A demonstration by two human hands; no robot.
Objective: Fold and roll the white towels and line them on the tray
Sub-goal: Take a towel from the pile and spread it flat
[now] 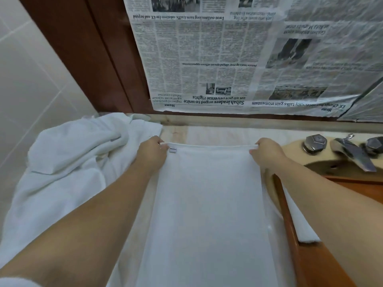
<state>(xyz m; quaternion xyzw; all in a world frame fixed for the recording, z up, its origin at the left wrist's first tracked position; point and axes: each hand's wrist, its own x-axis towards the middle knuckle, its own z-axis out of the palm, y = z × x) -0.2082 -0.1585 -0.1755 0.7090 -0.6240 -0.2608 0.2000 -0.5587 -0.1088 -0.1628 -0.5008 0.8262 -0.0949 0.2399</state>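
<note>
- Your left hand [152, 152] pinches the far left corner of the white towel [209, 204], fingers curled round the hem, right next to a small sewn tag [172, 150].
- Your right hand [267, 153] pinches the far right corner the same way; thumb & fingers closed on the edge.
- Btwn both hands the far hem is pulled straight & a bit raised off the desk [217, 135].
- Towel lies flat, long side running from the far edge back toward you, smooth, no visible creases; near end runs out of view at the bottom.
- L of your left arm: a heap of loose white towels [68, 162], crumpled, touching the flat towel's left side area.
- R of your right arm: wooden tray [290, 220] w/ a raised rim, a folded white towel piece [300, 226] lying in it, partly hidden under your forearm.
- Far right: beige sink [294, 150] w/ metal tap [352, 154] & two knobs.
- Behind the desk: newspaper sheets [228, 59] cover the wall surface, printed upside down; dark wood frame & pale tiles to the left.
</note>
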